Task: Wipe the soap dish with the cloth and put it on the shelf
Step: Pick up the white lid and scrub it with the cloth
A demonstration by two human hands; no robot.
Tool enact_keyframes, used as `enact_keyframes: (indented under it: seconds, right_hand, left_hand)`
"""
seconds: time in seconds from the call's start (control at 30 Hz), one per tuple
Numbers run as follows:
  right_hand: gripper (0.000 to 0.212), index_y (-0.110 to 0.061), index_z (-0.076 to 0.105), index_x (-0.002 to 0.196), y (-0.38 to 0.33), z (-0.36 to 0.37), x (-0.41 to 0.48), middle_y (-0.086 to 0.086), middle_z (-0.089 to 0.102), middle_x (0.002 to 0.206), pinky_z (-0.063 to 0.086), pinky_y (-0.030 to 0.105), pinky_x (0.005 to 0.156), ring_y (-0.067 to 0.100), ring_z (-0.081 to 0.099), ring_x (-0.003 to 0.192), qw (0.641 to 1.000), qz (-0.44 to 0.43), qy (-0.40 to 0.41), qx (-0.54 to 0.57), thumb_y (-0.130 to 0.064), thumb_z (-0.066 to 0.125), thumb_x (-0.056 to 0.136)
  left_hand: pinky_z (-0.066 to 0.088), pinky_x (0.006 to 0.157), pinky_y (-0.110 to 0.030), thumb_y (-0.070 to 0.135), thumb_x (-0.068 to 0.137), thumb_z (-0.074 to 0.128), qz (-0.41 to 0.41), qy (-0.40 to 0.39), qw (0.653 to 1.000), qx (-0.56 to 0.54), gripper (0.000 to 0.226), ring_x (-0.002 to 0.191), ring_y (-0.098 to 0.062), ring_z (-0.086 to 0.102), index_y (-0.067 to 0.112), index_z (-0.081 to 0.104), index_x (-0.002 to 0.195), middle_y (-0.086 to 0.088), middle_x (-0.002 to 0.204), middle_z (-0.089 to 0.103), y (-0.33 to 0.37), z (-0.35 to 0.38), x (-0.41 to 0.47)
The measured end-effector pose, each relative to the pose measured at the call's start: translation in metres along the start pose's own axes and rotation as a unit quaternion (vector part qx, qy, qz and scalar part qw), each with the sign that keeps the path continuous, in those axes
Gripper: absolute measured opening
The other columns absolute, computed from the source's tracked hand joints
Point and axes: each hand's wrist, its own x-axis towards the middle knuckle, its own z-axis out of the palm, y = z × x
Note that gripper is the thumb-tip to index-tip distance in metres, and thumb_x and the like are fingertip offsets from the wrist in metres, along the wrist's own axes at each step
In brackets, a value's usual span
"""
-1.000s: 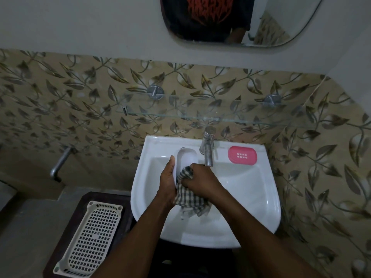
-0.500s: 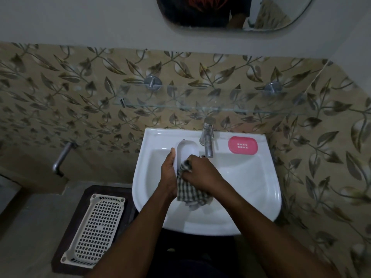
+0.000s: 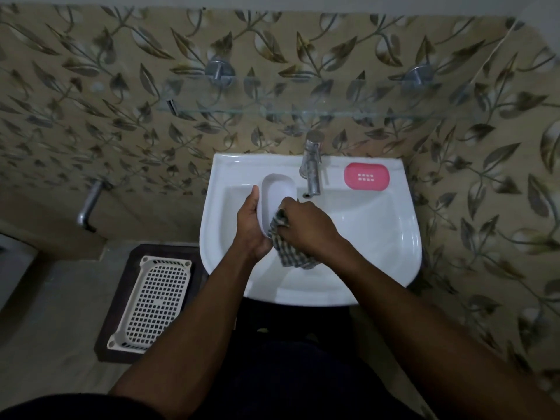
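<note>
I am looking down over a white basin [image 3: 406, 237], working both grips above its bowl.

My left grip [image 3: 253, 230] is curling round the left edge of the white soap dish [image 3: 277, 192] and holding it tilted, hollow side facing me. Just right of that grip, the checked cloth [image 3: 292, 253] is hanging down towards the bowl. My right grip [image 3: 307, 228] is bunching the cloth's upper end and pressing it against the near end of the dish.

Here is what I am judging could go wrong.
- The left grip is holding the dish by one edge only. A hard rub from the right grip could be twisting it loose and dropping it into the basin.
- The loose tail of cloth below the right grip could be dragging through any water in the bowl.
- The glass shelf [image 3: 303, 112] is sitting beyond and above both grips and is almost vanishing against the tiles. I could be misjudging its front edge when lifting the dish.
- The tap [image 3: 312, 168] is standing just beyond the right grip, so a careless lift could be knocking the dish against it.

Far left of the left grip and lower down, a white perforated basket [image 3: 151, 301] is lying on a dark low stand [image 3: 121, 286]. Above it, a metal pipe stub [image 3: 88, 207] is sticking out of the wall. Right of the right grip, a pink slotted insert [image 3: 366, 176] is lying flat on the basin's back ledge. Leaf-patterned tiles [image 3: 485, 177] are covering the wall, and the light is looking dim.
</note>
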Motion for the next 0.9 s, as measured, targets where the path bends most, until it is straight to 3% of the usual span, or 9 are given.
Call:
enact_keyframes:
  seconds: [0.1,0.2,0.37,0.47,0.57,0.63,0.77,0.9]
  right_hand:
    - [0.028,-0.009,0.053,0.108,-0.007,0.006,0.004,0.011,0.062,0.101,0.043,0.033,0.071,0.027,0.059,0.094,0.993,0.039,-0.004,0.111,-0.028,0.061,0.088]
    - [0.029,-0.015,0.052,0.108,-0.007,0.009,-0.001,0.006,0.063,0.101,0.048,0.037,0.077,0.025,0.060,0.094,0.986,0.038,0.002,0.163,-0.034,0.062,0.088]
    - [0.040,-0.024,0.048,0.098,-0.001,0.001,-0.008,-0.003,0.061,0.086,0.048,0.035,0.068,0.019,0.059,0.080,0.993,-0.001,-0.036,0.110,-0.050,0.070,0.076]
    - [0.042,-0.024,0.049,0.096,-0.006,0.001,-0.007,-0.001,0.062,0.084,0.048,0.034,0.064,0.019,0.058,0.076,0.996,-0.005,-0.003,0.089,-0.044,0.074,0.069]
    - [0.038,-0.023,0.049,0.100,-0.002,-0.002,-0.006,0.002,0.064,0.086,0.044,0.031,0.058,0.024,0.059,0.082,0.995,-0.072,0.048,-0.049,-0.035,0.072,0.072]
    - [0.032,-0.019,0.051,0.096,0.009,-0.009,-0.002,0.003,0.064,0.078,0.033,0.029,0.050,0.026,0.057,0.083,0.955,-0.178,0.111,-0.208,-0.020,0.072,0.071]
    - [0.032,-0.014,0.051,0.079,0.026,-0.029,0.008,0.004,0.051,0.057,0.016,0.029,0.048,0.026,0.050,0.065,0.872,-0.284,0.142,-0.372,0.001,0.070,0.059]
    - [0.039,-0.013,0.048,0.076,0.024,-0.042,0.018,0.004,0.045,0.052,0.019,0.028,0.047,0.023,0.037,0.062,0.863,-0.294,0.141,-0.386,0.009,0.070,0.053]
  left_hand:
    - [0.041,0.109,-0.050,0.057,0.088,0.056,0.012,0.005,1.000,-0.026,0.073,0.124,-0.038,0.055,0.001,0.057,0.134,-0.024,0.140,0.052,-0.002,0.001,0.003]
    - [0.048,0.101,-0.046,0.057,0.093,0.049,0.028,0.000,0.999,-0.028,0.064,0.107,-0.035,0.065,0.002,0.072,0.114,-0.024,0.122,0.064,0.001,0.000,0.004]
    - [0.055,0.089,-0.042,0.054,0.095,0.046,0.037,-0.018,0.999,-0.032,0.059,0.094,-0.033,0.069,0.005,0.065,0.121,-0.020,0.106,0.070,0.002,0.004,-0.007]
    - [0.056,0.090,-0.042,0.052,0.094,0.049,0.042,-0.012,0.999,-0.028,0.055,0.098,-0.032,0.069,0.006,0.066,0.120,-0.018,0.108,0.070,-0.003,0.006,-0.011]
    - [0.040,0.110,-0.046,0.058,0.091,0.050,0.017,-0.063,0.998,-0.007,0.068,0.122,-0.032,0.057,0.009,0.055,0.137,-0.017,0.131,0.061,0.001,0.004,-0.017]
    - [0.028,0.117,-0.051,0.068,0.089,0.045,0.003,-0.109,0.994,-0.018,0.081,0.135,-0.034,0.043,0.014,0.042,0.149,-0.018,0.148,0.046,0.010,0.000,-0.016]
    - [0.031,0.110,-0.063,0.078,0.085,0.040,-0.016,-0.150,0.988,-0.022,0.085,0.134,-0.042,0.044,0.021,0.044,0.148,-0.019,0.150,0.044,0.026,-0.004,-0.010]
    - [0.040,0.104,-0.054,0.052,0.089,0.054,0.012,-0.132,0.991,0.006,0.060,0.117,-0.037,0.058,0.016,0.054,0.137,-0.018,0.137,0.055,0.037,-0.003,-0.008]
